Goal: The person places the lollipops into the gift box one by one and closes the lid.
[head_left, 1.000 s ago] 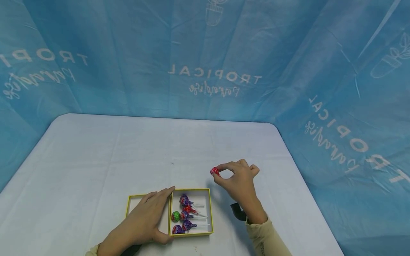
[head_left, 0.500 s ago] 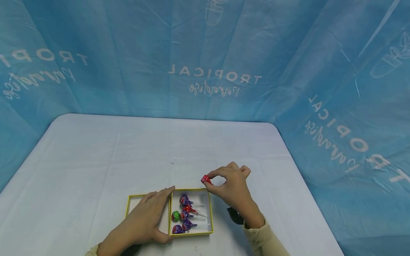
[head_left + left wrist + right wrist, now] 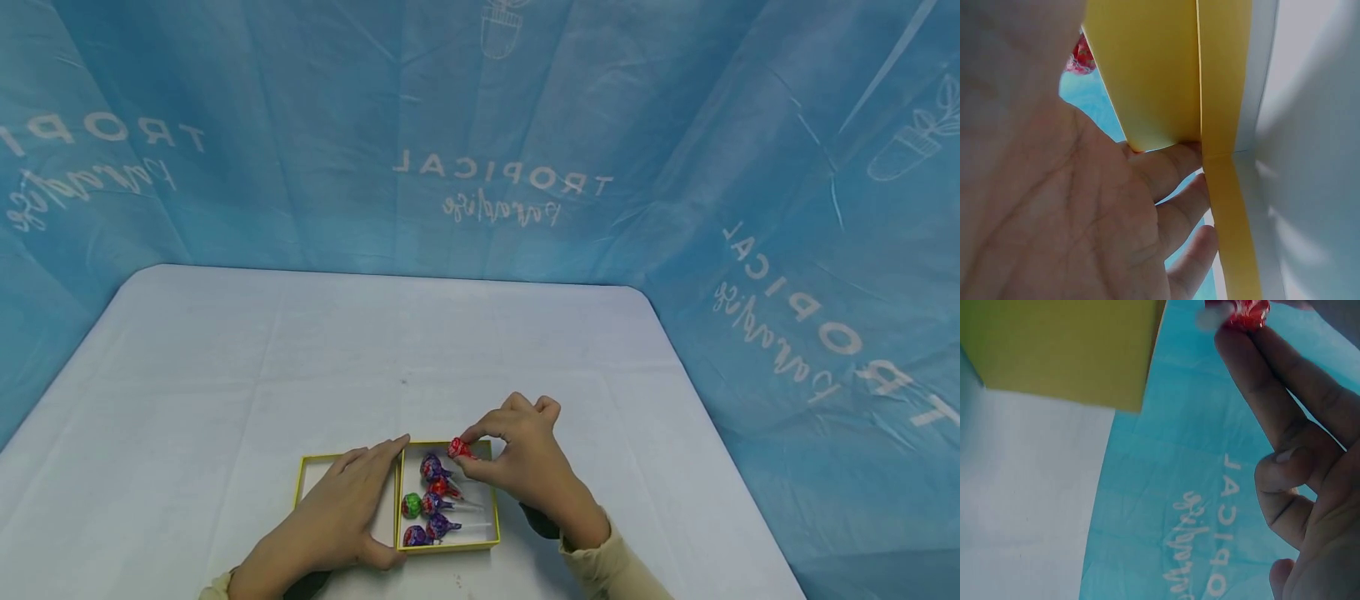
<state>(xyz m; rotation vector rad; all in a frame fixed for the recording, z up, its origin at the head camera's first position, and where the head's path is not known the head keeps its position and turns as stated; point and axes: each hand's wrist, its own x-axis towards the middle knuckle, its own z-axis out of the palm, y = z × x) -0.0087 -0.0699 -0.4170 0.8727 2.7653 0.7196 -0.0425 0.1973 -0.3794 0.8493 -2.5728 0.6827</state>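
Note:
My right hand [image 3: 528, 458] pinches a red-wrapped lollipop [image 3: 458, 448] between thumb and fingertips, over the back right part of a yellow-edged box [image 3: 496, 521]. In the right wrist view, the wrapper [image 3: 1250, 314] shines at the fingertips, with the white stick blurred beside it. Inside the box lie purple lollipops [image 3: 432, 468], another red one [image 3: 438, 488] and a green one [image 3: 411, 506], sticks mostly pointing right. My left hand [image 3: 333, 512] grips the box's left side, thumb at the front corner and fingers at the back. In the left wrist view, its fingers [image 3: 1175, 169] touch the yellow wall.
The box's other half, a shallow white-lined tray [image 3: 311, 477], lies open to the left, partly under the left hand. Everything stands near the front of a white-covered table [image 3: 300, 358]. Blue printed curtains [image 3: 337, 167] hang behind and at the sides.
The right hand has moved left and toward the person, bringing the red lollipop from right of the box to over its back part. The left hand and the box have stayed put.

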